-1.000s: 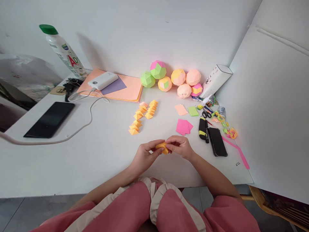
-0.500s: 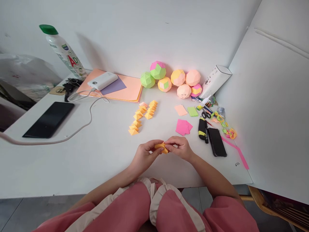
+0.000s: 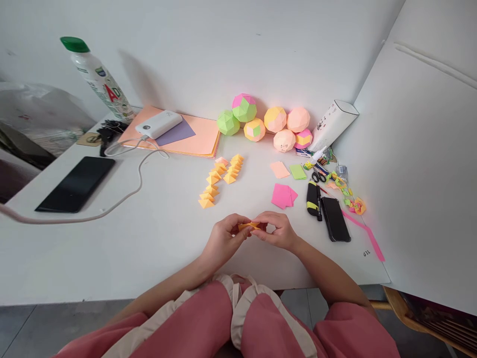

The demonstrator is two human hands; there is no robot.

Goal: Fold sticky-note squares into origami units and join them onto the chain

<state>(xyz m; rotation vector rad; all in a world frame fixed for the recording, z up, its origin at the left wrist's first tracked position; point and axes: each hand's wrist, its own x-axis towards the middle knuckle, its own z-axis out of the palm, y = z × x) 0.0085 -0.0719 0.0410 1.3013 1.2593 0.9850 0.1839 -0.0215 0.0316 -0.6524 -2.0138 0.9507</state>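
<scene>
Fingers of the right hand [image 3: 280,231] have shifted along the orange folded paper piece [image 3: 249,226], which now shows as a narrower strip than half a second ago, its lower point no longer spread out below the thumbs. Both hands are nearly closed in a pinch: the left hand [image 3: 225,237] grips one end between thumb and fingers, the right hand the other, above the near part of the white surface [image 3: 167,238]. Just beyond lie two staggered rows of orange folded units [image 3: 210,190], with one peach folded unit [image 3: 221,160] at the far end of the left row; these look finished, while the held one seems to be mid-fold. To the right, pink paper squares [image 3: 282,195], peach paper squares [image 3: 279,169] and green paper squares [image 3: 298,172] lie flat and unfolded. Farther back, by the wall, seven faceted paper balls [image 3: 244,108] sit complete, whereas the orange units are not joined into a ball. Scissors [image 3: 318,176] and a black smartphone [image 3: 336,219] lie farther right.
</scene>
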